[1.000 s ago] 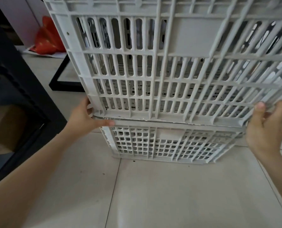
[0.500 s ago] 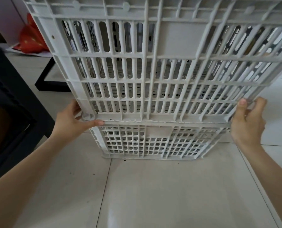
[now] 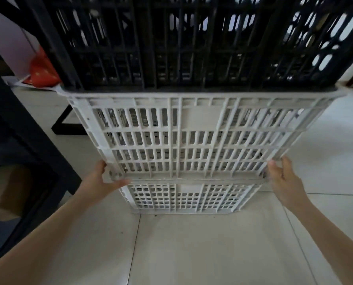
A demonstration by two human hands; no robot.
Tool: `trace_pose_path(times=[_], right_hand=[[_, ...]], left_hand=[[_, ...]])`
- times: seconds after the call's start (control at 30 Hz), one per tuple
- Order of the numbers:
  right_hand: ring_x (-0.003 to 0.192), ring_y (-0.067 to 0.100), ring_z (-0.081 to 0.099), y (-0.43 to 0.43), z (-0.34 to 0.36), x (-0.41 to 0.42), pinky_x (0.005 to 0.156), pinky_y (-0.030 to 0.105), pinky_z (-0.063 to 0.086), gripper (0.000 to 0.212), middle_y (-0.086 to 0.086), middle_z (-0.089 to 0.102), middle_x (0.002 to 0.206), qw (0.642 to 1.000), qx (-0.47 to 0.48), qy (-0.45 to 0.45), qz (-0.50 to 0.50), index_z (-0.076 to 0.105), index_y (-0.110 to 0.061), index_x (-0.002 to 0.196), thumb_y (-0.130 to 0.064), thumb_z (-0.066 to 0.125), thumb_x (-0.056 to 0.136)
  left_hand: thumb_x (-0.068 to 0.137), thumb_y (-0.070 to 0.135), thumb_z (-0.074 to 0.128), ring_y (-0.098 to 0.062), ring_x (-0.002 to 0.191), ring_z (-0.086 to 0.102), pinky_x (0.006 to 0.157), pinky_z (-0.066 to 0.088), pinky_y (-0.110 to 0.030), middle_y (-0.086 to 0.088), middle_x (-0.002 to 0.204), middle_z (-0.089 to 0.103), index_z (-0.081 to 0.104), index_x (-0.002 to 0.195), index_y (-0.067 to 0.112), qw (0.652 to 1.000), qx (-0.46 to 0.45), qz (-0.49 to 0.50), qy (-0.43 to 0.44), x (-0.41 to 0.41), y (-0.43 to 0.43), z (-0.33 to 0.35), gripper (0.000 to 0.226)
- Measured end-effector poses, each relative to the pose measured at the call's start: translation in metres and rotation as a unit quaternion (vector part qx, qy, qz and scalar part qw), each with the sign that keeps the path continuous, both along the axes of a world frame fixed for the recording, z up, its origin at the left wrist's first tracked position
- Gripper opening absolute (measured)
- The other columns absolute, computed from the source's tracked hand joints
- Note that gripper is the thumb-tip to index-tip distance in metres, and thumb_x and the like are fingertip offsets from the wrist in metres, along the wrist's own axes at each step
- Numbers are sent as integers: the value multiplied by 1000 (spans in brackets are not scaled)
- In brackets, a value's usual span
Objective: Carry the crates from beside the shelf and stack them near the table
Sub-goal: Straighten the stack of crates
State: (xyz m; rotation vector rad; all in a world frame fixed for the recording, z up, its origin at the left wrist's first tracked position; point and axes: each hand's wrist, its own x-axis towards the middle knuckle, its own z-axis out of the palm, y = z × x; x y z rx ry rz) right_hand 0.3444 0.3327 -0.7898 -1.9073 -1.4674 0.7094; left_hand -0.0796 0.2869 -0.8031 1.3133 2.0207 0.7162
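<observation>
A stack of slatted plastic crates stands on the tiled floor in front of me. A black crate (image 3: pixel 192 44) sits on top of a large grey crate (image 3: pixel 196 136), which rests on a lower grey crate (image 3: pixel 188 198). My left hand (image 3: pixel 103 179) grips the large grey crate's bottom left corner, thumb along its lower edge. My right hand (image 3: pixel 284 179) holds the bottom right corner, fingers partly spread against the side.
A black shelf frame (image 3: pixel 27 140) with a cardboard box (image 3: pixel 4 192) inside stands at the left. A black table leg frame (image 3: pixel 68 124) and a red bag (image 3: pixel 42 73) lie behind the stack. White floor tiles (image 3: pixel 212 254) spread below and to the right.
The view has tilted up and back, so the black crate on top now shows. Both hands stay at the large grey crate's lower corners; the right hand's fingers have loosened.
</observation>
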Motion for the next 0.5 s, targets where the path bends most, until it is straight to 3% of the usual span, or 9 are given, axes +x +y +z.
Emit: trace_pose_path(times=[0.07,0.13,0.17,0.23,0.4,0.5], right_hand=[[124,37,50,-14,33,7,88,35,35,57,15,58,124,993,-111,-18,32,22,-21,149,-42,36,98],[129,36,48,-26,77,12,89,31,35,70,15,48,142,980,-188,-26,61,15,-24,152,-54,37,93],[127,35,50,-32,101,14,87,29,35,72,14,47,144,974,-217,-23,67,16,-24,151,-57,37,91],[121,32,56,-43,151,15,83,26,38,60,11,50,142,971,-232,0,56,22,-23,149,-43,43,96],[99,30,59,-43,281,21,83,36,46,66,14,58,120,988,-141,52,-38,34,-18,141,-16,68,85],[105,31,55,-31,360,17,84,39,46,77,7,47,116,993,-82,68,-56,32,-19,142,-6,73,79]], left_hand=[[63,45,83,-26,134,45,106,43,-43,-5,145,47,39,138,16,999,-8,28,-42,0,-6,34,91],[69,27,84,-28,133,45,104,43,-42,-6,147,42,32,144,16,994,-21,62,-91,0,-9,83,92],[71,21,83,-29,131,47,102,44,-42,-6,146,42,30,145,16,991,-30,75,-105,-2,-11,110,91],[70,18,84,-33,124,53,99,47,-46,-9,143,44,30,144,17,988,-31,95,-113,-5,-12,170,92],[67,15,86,-33,119,55,102,46,-51,-9,134,50,30,143,17,986,10,112,-126,-9,2,312,95],[65,16,87,-28,119,55,102,46,-48,-5,132,54,30,143,18,987,52,110,-105,2,6,386,97]])
